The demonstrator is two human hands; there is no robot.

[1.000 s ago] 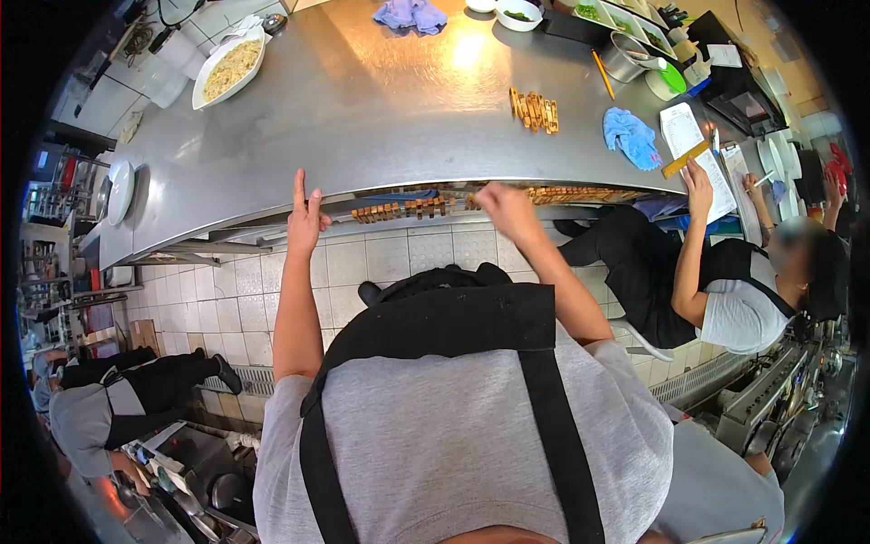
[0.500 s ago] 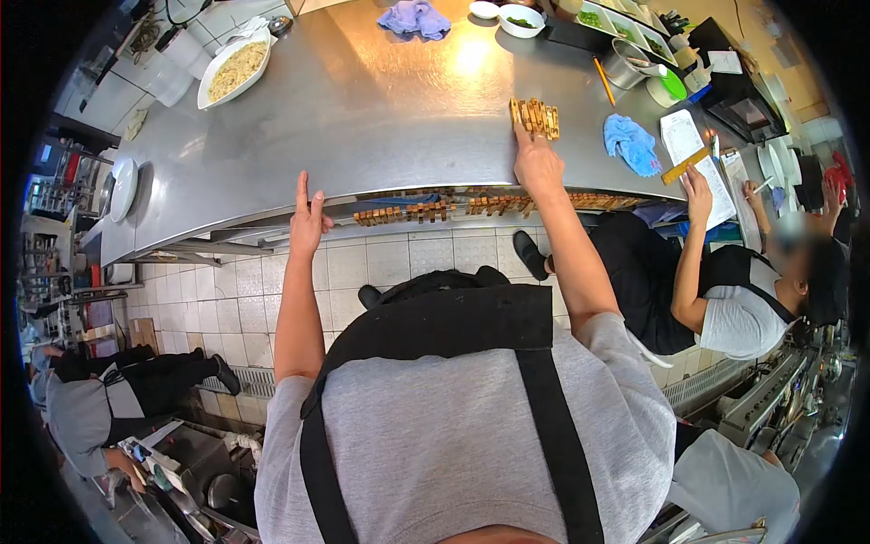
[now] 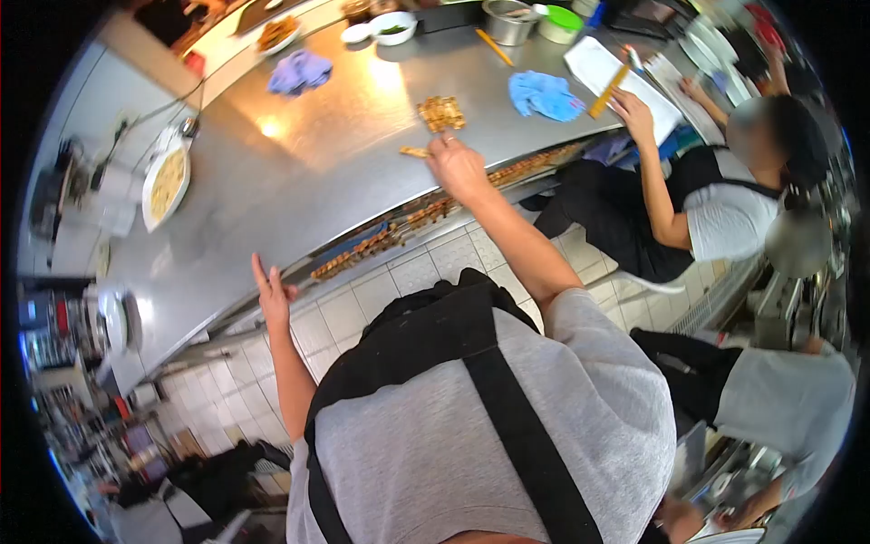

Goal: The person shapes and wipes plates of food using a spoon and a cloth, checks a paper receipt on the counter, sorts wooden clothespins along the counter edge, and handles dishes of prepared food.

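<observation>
My right hand [image 3: 459, 170] is over the steel counter [image 3: 299, 172] with its fingers bent. A single wooden clothespin [image 3: 414, 151] sticks out to the left at the thumb, seemingly pinched; the fingertips partly hide the grip. Just beyond the fingertips, several wooden clothespins [image 3: 441, 113] lie bunched on the counter. My left hand [image 3: 274, 288] is at the counter's front edge, index finger stretched out and the others loosely bent, holding nothing. Below the counter edge runs a row of more clothespins [image 3: 353, 255].
Blue cloth [image 3: 546, 96], purple cloth [image 3: 300, 72], yellow pencil [image 3: 494, 47] and white bowl [image 3: 392, 29] are on the counter. A long dish of food [image 3: 166, 188] stands left. To the right a co-worker [image 3: 716, 195] holds a yellow strip over papers; another person [image 3: 788, 399] is behind.
The view has turned, and the counter now slants. My right hand has drawn back slightly from the clothespin bunch, and one clothespin now shows apart at the thumb. My left hand stays at the edge.
</observation>
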